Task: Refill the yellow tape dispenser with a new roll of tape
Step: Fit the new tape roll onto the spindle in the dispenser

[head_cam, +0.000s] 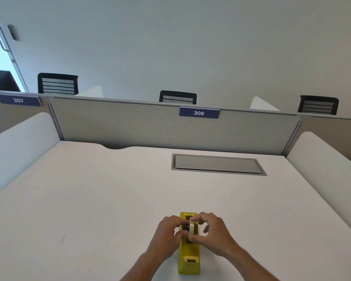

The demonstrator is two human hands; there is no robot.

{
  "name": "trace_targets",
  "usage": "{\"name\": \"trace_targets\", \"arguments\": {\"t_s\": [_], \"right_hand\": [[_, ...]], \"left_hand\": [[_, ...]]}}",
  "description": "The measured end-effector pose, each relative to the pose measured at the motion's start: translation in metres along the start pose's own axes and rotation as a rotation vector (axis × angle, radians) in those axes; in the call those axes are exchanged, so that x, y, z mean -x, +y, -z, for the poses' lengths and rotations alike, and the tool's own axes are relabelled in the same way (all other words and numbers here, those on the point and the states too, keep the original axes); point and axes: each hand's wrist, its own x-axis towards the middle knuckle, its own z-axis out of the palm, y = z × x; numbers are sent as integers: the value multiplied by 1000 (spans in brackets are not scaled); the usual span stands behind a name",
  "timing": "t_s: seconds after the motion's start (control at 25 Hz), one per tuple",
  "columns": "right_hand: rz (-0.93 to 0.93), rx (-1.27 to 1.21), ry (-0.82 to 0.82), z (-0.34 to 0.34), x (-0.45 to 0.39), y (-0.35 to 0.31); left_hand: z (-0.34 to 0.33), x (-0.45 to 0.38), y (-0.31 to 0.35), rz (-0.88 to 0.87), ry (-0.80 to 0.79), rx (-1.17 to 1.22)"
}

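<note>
A yellow tape dispenser is seen on a plain white desk, with a pale, cream-coloured roll of tape and a dark core set over it. A grey metal hatch is let into the desk, backed by a beige, finely grained partition. Dark blue labels with white numerals are fixed to it, and black chairs with grey-striped mesh backs are seen beyond.

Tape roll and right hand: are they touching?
Touching. The head view shows the right hand pinching the tape roll between thumb and fingers above the dispenser.
</note>
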Motion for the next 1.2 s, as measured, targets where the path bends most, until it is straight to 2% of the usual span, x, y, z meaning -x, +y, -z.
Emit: {"name": "trace_targets", "arguments": {"t_s": [0.68,1.0,1.2], "right_hand": [[7,6,-5,0,-9,6],[4,66,-40,0,-14,10],[72,150,-28,-3,-14,10]], "left_hand": [[-7,-10,-4,-31,-5,-37],[-8,-13,-7,-54,-16,-123],[-9,-11,-8,-57,-22,-100]]}}
